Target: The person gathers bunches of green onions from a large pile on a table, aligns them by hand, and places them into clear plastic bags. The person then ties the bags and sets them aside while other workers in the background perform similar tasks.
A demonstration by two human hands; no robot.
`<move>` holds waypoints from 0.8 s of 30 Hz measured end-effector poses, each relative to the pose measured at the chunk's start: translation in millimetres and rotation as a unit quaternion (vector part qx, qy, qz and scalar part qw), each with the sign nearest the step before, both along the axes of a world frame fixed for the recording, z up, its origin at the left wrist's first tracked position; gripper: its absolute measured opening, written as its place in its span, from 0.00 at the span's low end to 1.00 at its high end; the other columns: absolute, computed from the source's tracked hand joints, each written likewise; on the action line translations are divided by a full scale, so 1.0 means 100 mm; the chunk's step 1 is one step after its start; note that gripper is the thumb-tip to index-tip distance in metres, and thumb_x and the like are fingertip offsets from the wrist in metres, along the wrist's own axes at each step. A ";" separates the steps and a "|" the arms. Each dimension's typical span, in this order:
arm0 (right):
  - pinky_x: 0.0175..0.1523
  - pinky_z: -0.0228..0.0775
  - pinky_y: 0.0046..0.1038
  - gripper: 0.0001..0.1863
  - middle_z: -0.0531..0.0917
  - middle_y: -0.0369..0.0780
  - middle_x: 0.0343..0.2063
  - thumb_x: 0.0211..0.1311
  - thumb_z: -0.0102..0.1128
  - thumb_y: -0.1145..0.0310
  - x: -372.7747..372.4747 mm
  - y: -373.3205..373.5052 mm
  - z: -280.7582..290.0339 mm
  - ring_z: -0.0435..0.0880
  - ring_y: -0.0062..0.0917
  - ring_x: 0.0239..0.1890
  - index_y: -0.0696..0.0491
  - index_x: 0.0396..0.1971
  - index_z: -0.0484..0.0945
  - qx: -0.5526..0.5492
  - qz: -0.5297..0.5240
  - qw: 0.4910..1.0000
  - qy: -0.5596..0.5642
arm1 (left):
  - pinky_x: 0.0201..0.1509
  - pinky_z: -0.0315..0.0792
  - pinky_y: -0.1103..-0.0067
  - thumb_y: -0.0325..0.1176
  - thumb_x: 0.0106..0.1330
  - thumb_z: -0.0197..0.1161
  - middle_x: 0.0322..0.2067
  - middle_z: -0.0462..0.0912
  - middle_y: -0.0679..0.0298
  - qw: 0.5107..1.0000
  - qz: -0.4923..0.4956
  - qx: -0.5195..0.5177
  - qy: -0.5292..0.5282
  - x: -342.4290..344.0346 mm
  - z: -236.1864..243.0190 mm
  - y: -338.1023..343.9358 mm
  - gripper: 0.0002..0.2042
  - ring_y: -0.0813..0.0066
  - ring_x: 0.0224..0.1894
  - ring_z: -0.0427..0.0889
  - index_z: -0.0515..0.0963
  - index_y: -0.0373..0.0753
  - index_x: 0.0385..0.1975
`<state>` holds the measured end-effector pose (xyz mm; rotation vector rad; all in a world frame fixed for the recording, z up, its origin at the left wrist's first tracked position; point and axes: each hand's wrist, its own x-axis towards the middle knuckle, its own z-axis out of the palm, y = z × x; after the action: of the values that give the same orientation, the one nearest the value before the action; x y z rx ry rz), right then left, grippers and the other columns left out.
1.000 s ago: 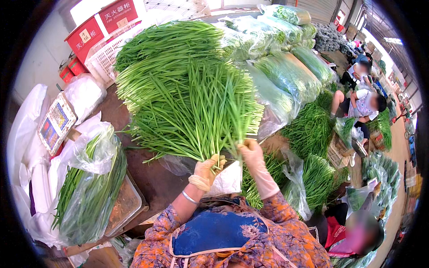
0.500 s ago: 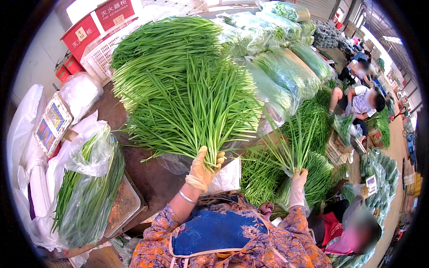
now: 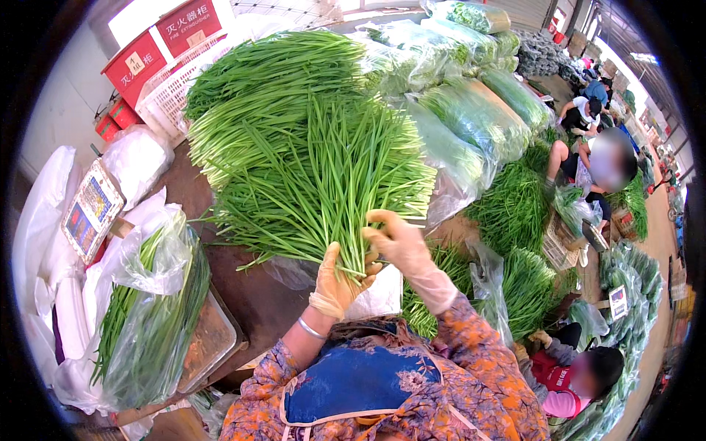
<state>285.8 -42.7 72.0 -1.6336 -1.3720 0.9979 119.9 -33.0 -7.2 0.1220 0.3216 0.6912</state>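
My left hand (image 3: 340, 283), in a cream glove, grips the lower stems of a fanned bunch of long green leafy stalks (image 3: 323, 191). Just above it and to the right, my gloved right hand (image 3: 390, 242) touches the same bunch, its fingers apart and bent among the blades. The bunch lies over a big heap of the same greens (image 3: 268, 81). A white sheet (image 3: 375, 298) shows below my hands.
At left lie a bagged bunch (image 3: 151, 331), white plastic (image 3: 48, 220) and a metal tray (image 3: 206, 345) on the brown table (image 3: 246, 309). A white crate (image 3: 158, 95), red boxes (image 3: 132, 70) and stacked bags (image 3: 471, 121) stand behind. Co-workers (image 3: 570, 378) sit among greens at right.
My right hand first carried a few stalks off to the right and down; it is now back at the bunch without them. My left hand stays gripping the stems.
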 end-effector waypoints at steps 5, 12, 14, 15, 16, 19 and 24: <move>0.31 0.72 0.27 0.18 0.80 0.45 0.23 0.54 0.60 0.59 -0.15 0.31 -0.36 0.81 0.28 0.24 0.59 0.35 0.73 0.050 -0.001 0.993 -0.104 | 0.36 0.77 0.69 0.59 0.62 0.42 0.42 0.77 0.53 0.999 0.002 -0.019 0.043 0.08 0.09 0.00 0.29 0.57 0.41 0.79 0.68 0.39 0.50; 0.32 0.71 0.24 0.10 0.79 0.41 0.22 0.56 0.57 0.67 -0.30 0.05 -0.45 0.79 0.22 0.26 0.56 0.36 0.74 0.214 0.005 0.975 -0.063 | 0.30 0.74 0.77 0.50 0.62 0.53 0.35 0.79 0.67 0.988 0.058 0.020 0.141 0.18 0.12 -0.06 0.17 0.72 0.34 0.79 0.71 0.48 0.44; 0.32 0.71 0.22 0.09 0.78 0.38 0.24 0.56 0.57 0.69 -0.29 -0.03 -0.45 0.78 0.19 0.26 0.56 0.35 0.74 0.176 0.002 0.983 0.047 | 0.29 0.72 0.80 0.48 0.63 0.54 0.34 0.79 0.67 0.986 0.080 -0.021 0.141 0.18 0.08 -0.06 0.15 0.73 0.32 0.79 0.72 0.47 0.43; 0.33 0.71 0.22 0.09 0.79 0.36 0.24 0.56 0.57 0.69 -0.28 -0.06 -0.40 0.77 0.19 0.25 0.56 0.35 0.74 0.142 -0.007 0.983 0.117 | 0.29 0.72 0.81 0.48 0.63 0.53 0.33 0.79 0.65 0.990 0.060 0.002 0.130 0.16 0.06 -0.04 0.16 0.73 0.32 0.79 0.73 0.45 0.43; 0.36 0.71 0.22 0.08 0.79 0.36 0.27 0.56 0.57 0.70 -0.22 -0.08 -0.41 0.77 0.19 0.28 0.55 0.36 0.74 0.097 -0.034 0.970 0.219 | 0.29 0.72 0.81 0.47 0.63 0.53 0.33 0.80 0.64 0.992 0.041 0.024 0.119 0.14 0.04 -0.02 0.16 0.73 0.31 0.79 0.73 0.44 0.43; 0.46 0.67 0.22 0.10 0.78 0.35 0.36 0.56 0.61 0.66 0.06 -0.17 -0.46 0.74 0.18 0.39 0.53 0.35 0.75 0.163 -0.090 0.916 0.356 | 0.29 0.73 0.83 0.47 0.64 0.52 0.32 0.80 0.59 0.985 0.027 0.029 0.167 0.14 0.11 -0.02 0.18 0.72 0.30 0.79 0.72 0.38 0.43; 0.32 0.74 0.22 0.10 0.81 0.43 0.30 0.60 0.55 0.65 0.97 -0.63 -0.79 0.79 0.22 0.25 0.56 0.34 0.68 0.136 -0.263 0.900 0.320 | 0.32 0.75 0.83 0.50 0.63 0.52 0.34 0.80 0.57 0.986 0.017 0.032 0.164 0.10 0.09 -0.02 0.26 0.71 0.30 0.79 0.70 0.31 0.48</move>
<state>383.1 -105.7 -7.2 -1.2009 -0.5477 0.8511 130.0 -35.1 1.7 0.2940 0.6192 0.7151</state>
